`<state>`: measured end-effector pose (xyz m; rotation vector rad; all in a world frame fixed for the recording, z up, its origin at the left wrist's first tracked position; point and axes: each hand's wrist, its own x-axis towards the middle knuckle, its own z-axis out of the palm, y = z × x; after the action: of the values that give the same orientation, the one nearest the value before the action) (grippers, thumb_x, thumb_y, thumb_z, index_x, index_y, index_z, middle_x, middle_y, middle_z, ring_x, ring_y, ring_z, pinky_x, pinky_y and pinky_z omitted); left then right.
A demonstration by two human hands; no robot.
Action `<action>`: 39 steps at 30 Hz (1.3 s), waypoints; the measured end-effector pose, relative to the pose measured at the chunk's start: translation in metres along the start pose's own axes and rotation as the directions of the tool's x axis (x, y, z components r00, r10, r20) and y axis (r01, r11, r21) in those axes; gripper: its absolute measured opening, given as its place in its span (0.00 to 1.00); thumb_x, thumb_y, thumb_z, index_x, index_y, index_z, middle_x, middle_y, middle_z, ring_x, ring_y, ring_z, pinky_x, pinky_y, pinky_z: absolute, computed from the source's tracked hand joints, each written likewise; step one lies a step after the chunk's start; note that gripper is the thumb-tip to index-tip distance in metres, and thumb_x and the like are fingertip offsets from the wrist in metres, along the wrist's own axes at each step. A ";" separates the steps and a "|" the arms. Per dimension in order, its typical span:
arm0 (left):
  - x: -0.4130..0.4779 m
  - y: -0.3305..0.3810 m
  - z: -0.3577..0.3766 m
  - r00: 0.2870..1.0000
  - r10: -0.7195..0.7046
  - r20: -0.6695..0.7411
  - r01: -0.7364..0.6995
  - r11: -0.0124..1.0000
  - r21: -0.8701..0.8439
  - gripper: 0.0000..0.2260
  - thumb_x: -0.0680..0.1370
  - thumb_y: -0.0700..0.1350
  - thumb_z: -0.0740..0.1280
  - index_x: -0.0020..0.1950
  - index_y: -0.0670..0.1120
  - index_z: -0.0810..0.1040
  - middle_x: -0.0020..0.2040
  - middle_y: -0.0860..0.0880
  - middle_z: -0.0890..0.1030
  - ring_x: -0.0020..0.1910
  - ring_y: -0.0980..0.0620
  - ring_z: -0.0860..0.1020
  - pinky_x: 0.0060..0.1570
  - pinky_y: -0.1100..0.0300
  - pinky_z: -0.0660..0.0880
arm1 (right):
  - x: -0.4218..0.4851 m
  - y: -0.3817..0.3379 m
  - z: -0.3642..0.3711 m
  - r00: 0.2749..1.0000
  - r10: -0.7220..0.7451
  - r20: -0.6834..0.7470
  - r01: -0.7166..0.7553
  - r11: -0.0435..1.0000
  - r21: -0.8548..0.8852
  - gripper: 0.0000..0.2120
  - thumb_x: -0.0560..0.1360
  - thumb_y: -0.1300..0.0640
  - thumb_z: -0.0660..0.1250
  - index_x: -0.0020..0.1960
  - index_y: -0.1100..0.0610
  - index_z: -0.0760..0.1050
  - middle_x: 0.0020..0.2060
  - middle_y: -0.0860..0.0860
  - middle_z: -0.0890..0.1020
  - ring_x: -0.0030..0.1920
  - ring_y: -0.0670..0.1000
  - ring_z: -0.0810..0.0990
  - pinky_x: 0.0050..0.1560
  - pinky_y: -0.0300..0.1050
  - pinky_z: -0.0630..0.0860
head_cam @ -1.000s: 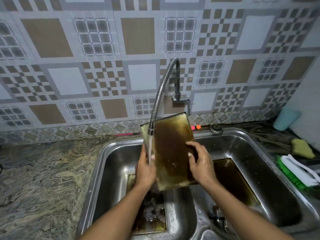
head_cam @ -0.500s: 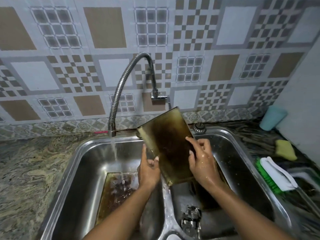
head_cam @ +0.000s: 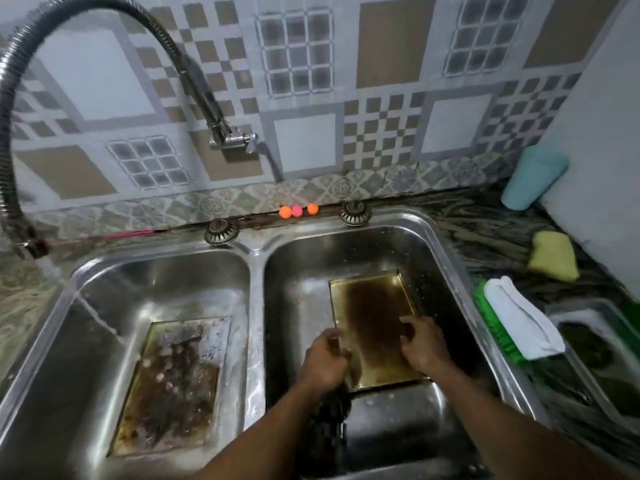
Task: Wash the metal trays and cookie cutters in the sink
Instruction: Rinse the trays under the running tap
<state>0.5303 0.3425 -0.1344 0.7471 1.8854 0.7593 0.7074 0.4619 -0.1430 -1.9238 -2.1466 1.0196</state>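
Curled round the near left rim of a stained metal tray (head_cam: 372, 327), the person's left hand (head_cam: 323, 358) holds it flat on the floor of the right basin (head_cam: 346, 251). The right hand (head_cam: 424, 344) rests bent-fingered on the tray's 4 o'clock part, and blur hides whether it clasps anything. Both hands sit at the tray's 6 o'clock end, with its long axis running away from them toward 12, leaning slightly to 11.

At 9 o'clock of the left hand, across the divider, a second tray (head_cam: 173, 386), crusted and flecked with suds, lies flat in the left basin (head_cam: 156, 275), its long axis likewise 6 to 12. The left hand is the nearer to it, which likely matters if that tray is washed next.

At 3 o'clock of the right hand a green scrubbing brush (head_cam: 519, 320) lies on the counter, with a yellow sponge (head_cam: 554, 256) beyond at 2. Farther back, 2 strainer plugs (head_cam: 220, 232) sit on the sink's rear rim. At 10 o'clock the hose tap's spout (head_cam: 29, 247) sends water (head_cam: 98, 318) into the left basin, well apart from the held tray.
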 end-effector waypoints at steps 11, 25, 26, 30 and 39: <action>0.005 0.002 0.003 0.997 -0.016 0.074 0.013 0.999 0.037 0.25 0.71 0.50 0.68 0.69 0.54 0.74 0.61 0.52 0.81 0.59 0.51 0.81 0.61 0.53 0.78 | 0.012 -0.001 0.004 0.979 0.106 0.172 -0.088 0.990 -0.108 0.27 0.77 0.48 0.67 0.75 0.47 0.67 0.74 0.53 0.66 0.74 0.61 0.62 0.74 0.57 0.62; -0.045 -0.011 -0.178 0.880 0.211 -0.425 -0.207 0.977 0.057 0.11 0.78 0.40 0.63 0.44 0.55 0.81 0.41 0.53 0.85 0.40 0.51 0.83 0.45 0.59 0.80 | -0.088 -0.231 0.060 0.944 -0.315 -0.098 0.328 0.872 0.364 0.07 0.73 0.60 0.64 0.45 0.51 0.80 0.36 0.47 0.84 0.37 0.49 0.80 0.41 0.41 0.75; -0.048 -0.025 -0.194 0.874 0.187 -0.449 -0.176 0.982 0.065 0.11 0.78 0.40 0.63 0.44 0.55 0.80 0.41 0.53 0.84 0.40 0.50 0.83 0.44 0.60 0.78 | -0.097 -0.244 0.077 0.943 -0.324 -0.070 0.326 0.865 0.382 0.07 0.73 0.60 0.64 0.45 0.52 0.80 0.35 0.47 0.83 0.36 0.48 0.79 0.40 0.40 0.74; -0.069 -0.080 -0.250 0.870 0.057 -0.491 -0.009 0.995 0.100 0.07 0.81 0.41 0.65 0.45 0.48 0.80 0.40 0.49 0.83 0.39 0.48 0.79 0.36 0.59 0.72 | -0.125 -0.273 0.152 0.957 -0.256 0.134 0.197 0.918 0.344 0.04 0.73 0.56 0.66 0.46 0.51 0.78 0.38 0.49 0.82 0.36 0.50 0.80 0.39 0.38 0.78; -0.071 -0.202 -0.297 0.910 -0.214 -0.355 0.272 0.955 0.120 0.05 0.80 0.44 0.66 0.48 0.52 0.80 0.42 0.51 0.83 0.39 0.52 0.82 0.35 0.62 0.78 | -0.146 -0.254 0.272 0.956 -0.030 0.293 0.032 0.999 -0.003 0.12 0.77 0.56 0.68 0.60 0.47 0.76 0.54 0.52 0.82 0.49 0.53 0.81 0.52 0.52 0.81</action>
<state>0.2505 0.1065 -0.1410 0.4865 2.3276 0.6023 0.3904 0.2192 -0.1685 -1.8340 -2.3229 1.3686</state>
